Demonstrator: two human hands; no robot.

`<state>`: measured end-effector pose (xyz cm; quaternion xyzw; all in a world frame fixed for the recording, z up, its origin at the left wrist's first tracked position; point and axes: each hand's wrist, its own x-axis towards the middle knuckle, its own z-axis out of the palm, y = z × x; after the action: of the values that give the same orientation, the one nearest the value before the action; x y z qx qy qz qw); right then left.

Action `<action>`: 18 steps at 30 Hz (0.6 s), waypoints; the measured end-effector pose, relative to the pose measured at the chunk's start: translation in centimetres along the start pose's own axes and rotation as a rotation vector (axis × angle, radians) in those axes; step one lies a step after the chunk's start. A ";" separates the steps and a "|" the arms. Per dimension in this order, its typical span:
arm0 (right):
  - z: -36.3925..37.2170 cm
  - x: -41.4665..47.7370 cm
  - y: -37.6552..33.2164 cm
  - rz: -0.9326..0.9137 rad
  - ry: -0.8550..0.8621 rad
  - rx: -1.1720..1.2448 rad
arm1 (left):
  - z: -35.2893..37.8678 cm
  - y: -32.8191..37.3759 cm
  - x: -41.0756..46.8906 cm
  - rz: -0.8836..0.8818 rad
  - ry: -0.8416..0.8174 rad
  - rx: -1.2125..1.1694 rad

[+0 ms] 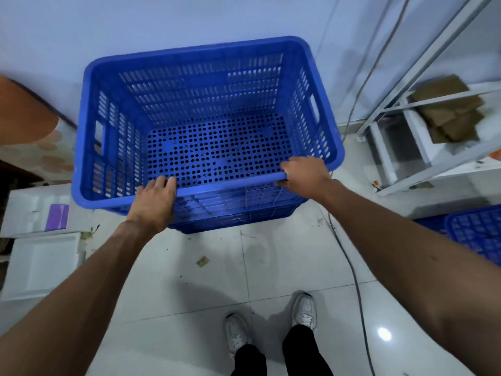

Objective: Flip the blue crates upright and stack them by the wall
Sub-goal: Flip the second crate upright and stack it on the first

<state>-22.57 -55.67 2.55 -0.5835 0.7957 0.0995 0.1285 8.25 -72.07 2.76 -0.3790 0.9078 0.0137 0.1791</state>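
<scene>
Gripping upright blue crate [206,85] near rim, long axis along wall [162,20]

White tiled floor [271,267] — blue crate [189,77], cable [352,272].

No text or label can be read.

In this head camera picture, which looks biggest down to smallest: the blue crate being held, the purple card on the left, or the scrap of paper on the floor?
1. Blue crate, by far the largest.
2. Purple card.
3. Paper scrap, smallest.
All lie at a similar distance, so the order seems safe.
</scene>
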 end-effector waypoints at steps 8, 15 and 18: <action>-2.5 -3.1 1.7 0.032 -0.166 0.071 | -2.7 -0.1 -3.0 -0.066 -0.194 0.097; -2.9 -4.3 5.8 0.021 -0.088 -0.165 | -5.1 -0.6 -3.3 -0.030 -0.185 0.214; -0.4 -3.4 5.6 0.051 -0.065 -0.139 | -4.0 0.0 -2.4 -0.006 -0.112 0.389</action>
<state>-26.97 -51.06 4.09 -0.5672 0.7968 0.1764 0.1108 8.49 -71.08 7.31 -0.3387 0.8807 -0.1416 0.2994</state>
